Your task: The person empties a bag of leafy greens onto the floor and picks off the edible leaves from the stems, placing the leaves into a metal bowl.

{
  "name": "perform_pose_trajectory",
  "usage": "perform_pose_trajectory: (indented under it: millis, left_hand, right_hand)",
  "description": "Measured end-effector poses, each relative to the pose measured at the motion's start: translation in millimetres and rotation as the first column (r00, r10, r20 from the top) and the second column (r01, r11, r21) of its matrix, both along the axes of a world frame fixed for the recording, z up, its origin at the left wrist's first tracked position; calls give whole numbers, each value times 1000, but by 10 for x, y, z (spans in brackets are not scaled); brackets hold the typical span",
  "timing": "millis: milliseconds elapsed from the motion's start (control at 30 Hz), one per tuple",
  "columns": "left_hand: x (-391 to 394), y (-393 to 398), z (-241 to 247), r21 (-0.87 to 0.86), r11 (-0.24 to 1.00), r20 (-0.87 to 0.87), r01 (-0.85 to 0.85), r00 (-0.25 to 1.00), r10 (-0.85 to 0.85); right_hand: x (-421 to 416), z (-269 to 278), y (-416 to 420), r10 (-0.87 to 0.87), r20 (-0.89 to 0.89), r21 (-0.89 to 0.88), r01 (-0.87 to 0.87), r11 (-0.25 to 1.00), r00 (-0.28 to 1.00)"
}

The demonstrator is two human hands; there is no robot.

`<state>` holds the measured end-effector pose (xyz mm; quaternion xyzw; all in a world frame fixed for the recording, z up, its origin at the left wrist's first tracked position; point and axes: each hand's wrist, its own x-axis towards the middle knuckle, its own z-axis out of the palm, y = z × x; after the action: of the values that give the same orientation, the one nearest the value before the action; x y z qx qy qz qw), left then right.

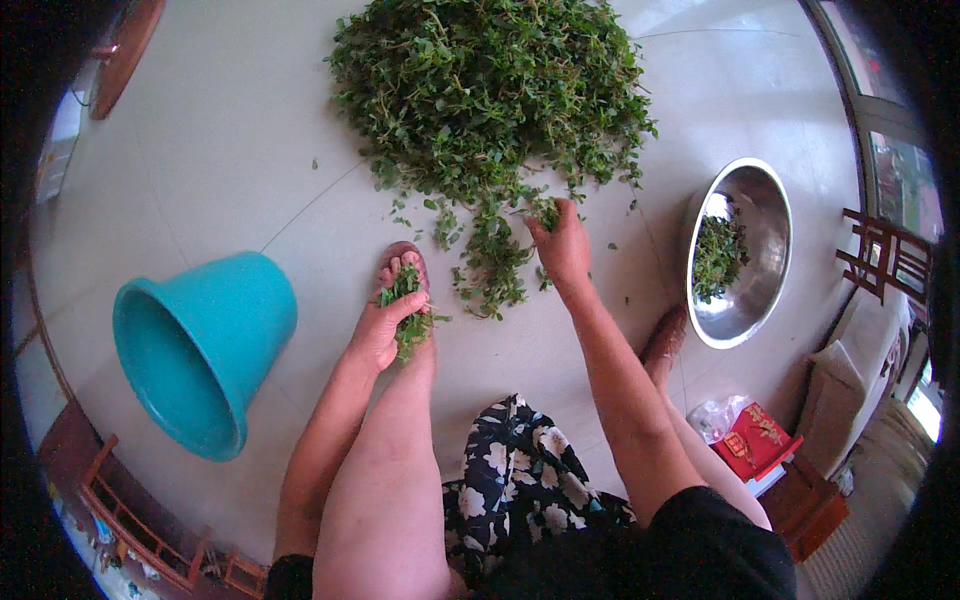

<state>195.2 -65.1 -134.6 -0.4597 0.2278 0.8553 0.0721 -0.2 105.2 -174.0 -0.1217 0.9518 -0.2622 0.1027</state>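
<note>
A bunch of leafy green stems is gripped in my left hand, above my left foot. My right hand reaches to the near edge of a large heap of leafy greens on the floor. Its fingers are closed around a small sprig. Between my hands, a loose clump of the same greens trails from the heap towards me. To the right, a tilted stainless steel basin holds a smaller pile of greens.
A turquoise plastic bucket lies on its side at the left. The basin stands by my right foot. At the lower right are a red box and a clear plastic bag. Wooden furniture is at the lower left.
</note>
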Motion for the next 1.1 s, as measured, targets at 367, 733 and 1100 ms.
perform_pose_trajectory:
  millis: [367, 733, 1100]
  left_hand:
    - [17, -22, 63, -15, 1000, -42, -2, 999, 2]
    - [5, 71, -8, -26, 997, 0, -67, 998, 67]
    - [-22, -31, 36, 15, 999, -66, 35, 997, -34]
  right_hand:
    - [239, 406, 211, 105, 949, -312, 832, 459, 298]
    - [260, -106, 378, 262, 255, 233, -322, 918, 931]
    - [515, 493, 295, 154, 930, -349, 670, 655, 334]
